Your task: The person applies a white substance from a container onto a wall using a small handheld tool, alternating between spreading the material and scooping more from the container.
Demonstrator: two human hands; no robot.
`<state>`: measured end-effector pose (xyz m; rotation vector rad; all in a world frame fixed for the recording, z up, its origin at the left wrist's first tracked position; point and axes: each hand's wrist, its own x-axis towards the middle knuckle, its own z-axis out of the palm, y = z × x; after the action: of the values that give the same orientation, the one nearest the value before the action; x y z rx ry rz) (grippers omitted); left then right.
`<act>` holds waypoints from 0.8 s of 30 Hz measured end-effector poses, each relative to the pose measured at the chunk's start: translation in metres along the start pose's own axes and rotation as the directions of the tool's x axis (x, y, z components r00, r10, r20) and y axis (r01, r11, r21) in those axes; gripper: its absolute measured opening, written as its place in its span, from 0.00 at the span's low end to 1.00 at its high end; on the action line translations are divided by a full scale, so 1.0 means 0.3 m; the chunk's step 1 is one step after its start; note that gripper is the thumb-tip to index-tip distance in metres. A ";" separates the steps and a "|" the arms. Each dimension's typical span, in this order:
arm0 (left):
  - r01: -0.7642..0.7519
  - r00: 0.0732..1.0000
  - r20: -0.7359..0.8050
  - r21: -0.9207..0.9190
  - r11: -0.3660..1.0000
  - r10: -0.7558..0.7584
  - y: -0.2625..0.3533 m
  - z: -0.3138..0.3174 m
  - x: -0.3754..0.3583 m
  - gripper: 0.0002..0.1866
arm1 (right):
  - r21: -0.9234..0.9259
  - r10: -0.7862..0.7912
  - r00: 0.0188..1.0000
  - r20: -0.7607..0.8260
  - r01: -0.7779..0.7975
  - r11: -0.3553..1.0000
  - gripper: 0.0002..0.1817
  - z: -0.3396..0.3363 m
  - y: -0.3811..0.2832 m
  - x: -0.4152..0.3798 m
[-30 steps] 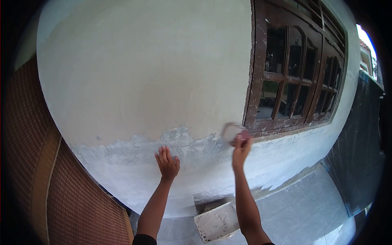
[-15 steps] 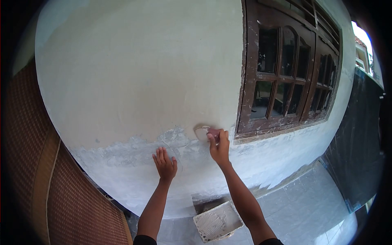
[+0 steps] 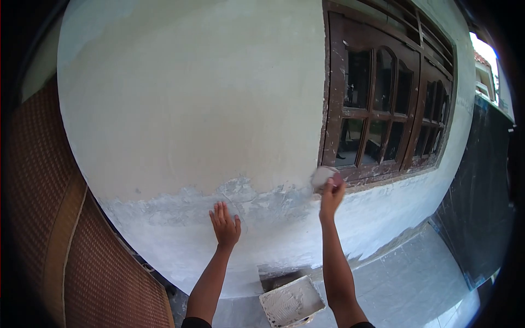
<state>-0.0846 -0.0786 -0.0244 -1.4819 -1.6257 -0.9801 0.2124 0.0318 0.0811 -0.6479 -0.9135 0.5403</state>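
Observation:
My right hand (image 3: 331, 200) grips a rounded scraper (image 3: 324, 177) with a reddish handle, at the lower left corner of the brown window frame (image 3: 326, 131). Pale material covers the scraper's face. Against the wall (image 3: 208, 104), my left hand (image 3: 225, 225) rests with its fingers stretched out and nothing in it. Just above that hand runs a rough grey-white patch (image 3: 238, 188), where the beige upper wall meets the whiter lower part.
Below, on the grey tiled floor (image 3: 383, 281), a tray (image 3: 292, 300) of white paste stands by a recess in the wall. A woven brown panel (image 3: 109, 262) is at the left, a dark sheet (image 3: 478, 191) at the right.
My right hand has moved right with the scraper, from the bare wall to the window frame's corner. My left hand stays spread on the wall, slightly shifted in view.

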 end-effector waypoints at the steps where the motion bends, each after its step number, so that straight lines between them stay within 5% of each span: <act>1: -0.010 1.000 0.006 -0.009 1.000 0.010 0.004 -0.005 0.002 0.35 | 0.053 0.043 0.996 -0.084 -0.039 0.998 0.17 -0.004 -0.029 -0.007; 2: -0.003 1.000 0.003 -0.006 1.000 0.003 0.009 -0.008 0.001 0.35 | 0.055 0.042 0.996 -0.077 -0.038 0.998 0.17 0.012 -0.048 -0.028; 4: 0.044 0.999 -0.013 -0.014 0.999 -0.044 0.023 -0.006 0.007 0.33 | 0.078 0.022 0.968 0.250 -0.043 0.996 0.15 0.076 -0.090 -0.097; 6: 0.048 0.999 0.008 -0.019 0.999 -0.047 0.031 -0.004 0.005 0.35 | -0.215 -0.151 0.878 0.454 0.273 0.938 0.12 0.175 -0.138 -0.176; 8: 0.050 0.998 0.025 -0.020 0.999 -0.049 0.032 -0.013 0.010 0.36 | -0.089 -0.379 0.707 0.597 0.528 0.845 0.11 0.261 -0.175 -0.220; 9: 0.044 0.998 0.039 -0.024 0.999 -0.043 0.030 -0.020 0.011 0.36 | -0.088 -0.379 0.710 0.594 0.525 0.846 0.11 0.270 -0.171 -0.205; 12: 0.037 0.995 0.095 -0.049 0.998 -0.033 0.015 -0.051 0.008 0.37 | -0.247 -0.182 0.950 0.252 0.245 0.938 0.13 0.241 -0.128 -0.110; 14: 0.052 0.991 0.129 -0.068 0.996 -0.043 0.012 -0.078 0.007 0.37 | -0.097 -0.164 0.985 0.056 0.168 0.981 0.12 0.198 -0.134 -0.042; 16: 0.080 0.986 0.157 -0.133 0.988 -0.059 0.026 -0.089 0.013 0.38 | -0.030 -0.178 0.979 0.096 0.182 0.983 0.11 0.205 -0.190 -0.058; 18: 0.090 0.987 0.144 -0.146 0.985 -0.069 0.047 -0.073 0.020 0.38 | -0.079 -0.198 0.903 0.380 0.245 0.966 0.10 0.256 -0.228 -0.143; 20: 0.129 0.990 0.072 -0.136 0.982 -0.120 0.072 -0.057 0.021 0.38 | -0.094 -0.452 0.645 0.616 0.630 0.771 0.09 0.295 -0.218 -0.180; 22: 0.128 0.990 0.069 -0.144 0.981 -0.119 0.081 -0.065 0.022 0.37 | -0.203 -0.480 0.699 0.530 0.654 0.728 0.09 0.296 -0.152 -0.131; 24: 0.136 0.990 0.055 -0.138 0.981 -0.130 0.057 -0.085 0.022 0.36 | -0.250 -0.335 0.920 0.205 0.380 0.890 0.11 0.239 -0.097 -0.032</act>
<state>-0.0678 -0.0975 -0.0058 -1.5138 -1.7370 -1.1652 0.1511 0.0251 0.1289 -0.6805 -1.2436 0.1250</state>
